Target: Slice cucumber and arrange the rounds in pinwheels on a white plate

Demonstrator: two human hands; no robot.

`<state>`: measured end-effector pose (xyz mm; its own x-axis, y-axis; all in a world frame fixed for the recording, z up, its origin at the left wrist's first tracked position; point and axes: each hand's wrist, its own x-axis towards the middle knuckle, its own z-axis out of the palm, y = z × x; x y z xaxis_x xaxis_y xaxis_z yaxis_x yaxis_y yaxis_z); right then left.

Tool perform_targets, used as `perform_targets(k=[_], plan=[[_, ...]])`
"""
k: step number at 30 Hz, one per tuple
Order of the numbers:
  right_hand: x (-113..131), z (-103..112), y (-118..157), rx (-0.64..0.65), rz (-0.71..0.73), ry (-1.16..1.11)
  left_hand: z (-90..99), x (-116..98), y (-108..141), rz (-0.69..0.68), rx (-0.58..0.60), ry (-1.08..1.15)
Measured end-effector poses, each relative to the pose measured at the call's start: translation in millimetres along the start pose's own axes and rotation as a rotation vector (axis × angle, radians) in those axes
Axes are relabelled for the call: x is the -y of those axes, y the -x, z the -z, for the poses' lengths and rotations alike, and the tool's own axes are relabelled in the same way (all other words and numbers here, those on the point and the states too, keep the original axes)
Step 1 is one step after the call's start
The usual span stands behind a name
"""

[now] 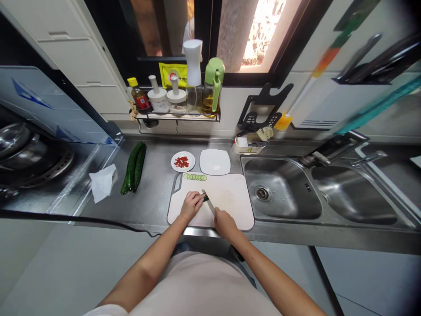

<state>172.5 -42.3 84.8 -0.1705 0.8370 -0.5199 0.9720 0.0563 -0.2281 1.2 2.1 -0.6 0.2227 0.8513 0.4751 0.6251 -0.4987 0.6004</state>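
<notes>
On the white cutting board [235, 197], my left hand [191, 205] has its fingers closed on a short dark green cucumber piece [205, 198], mostly covered by the fingertips. My right hand [225, 223] grips a knife [211, 205], its handle hidden in the fist. The blade points away from me and lies against the cucumber piece. A row of overlapping cucumber slices [195, 177] rests at the board's far left. Just behind the board stand a white plate with chopped red pieces [181, 162] and a bare square white plate [215, 162].
Whole cucumbers [133, 166] and a crumpled white paper towel [103, 182] lie on the steel counter to the left. A double sink [283, 188] is on the right. Behind, a rack [177, 116] carries seasoning jars and an oil bottle [211, 87]. A stove [39, 171] stands far left.
</notes>
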Motion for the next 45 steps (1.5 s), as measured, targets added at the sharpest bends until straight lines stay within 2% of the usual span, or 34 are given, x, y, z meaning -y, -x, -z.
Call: perform_targets(k=[26,38,45], plan=[[13.0,5.7,-28.9,-0.025,0.021,-0.017,0.2,-1.8,0.6,-0.001,-0.007,0.005],[13.3,3.7,-22.7,-0.022,-0.001,-0.008,-2.6,2.9,2.1,-0.013,-0.011,-0.032],[9.5,0.1,-14.4,-0.013,-0.012,0.0,0.8,-2.1,0.8,-0.004,-0.008,-0.011]])
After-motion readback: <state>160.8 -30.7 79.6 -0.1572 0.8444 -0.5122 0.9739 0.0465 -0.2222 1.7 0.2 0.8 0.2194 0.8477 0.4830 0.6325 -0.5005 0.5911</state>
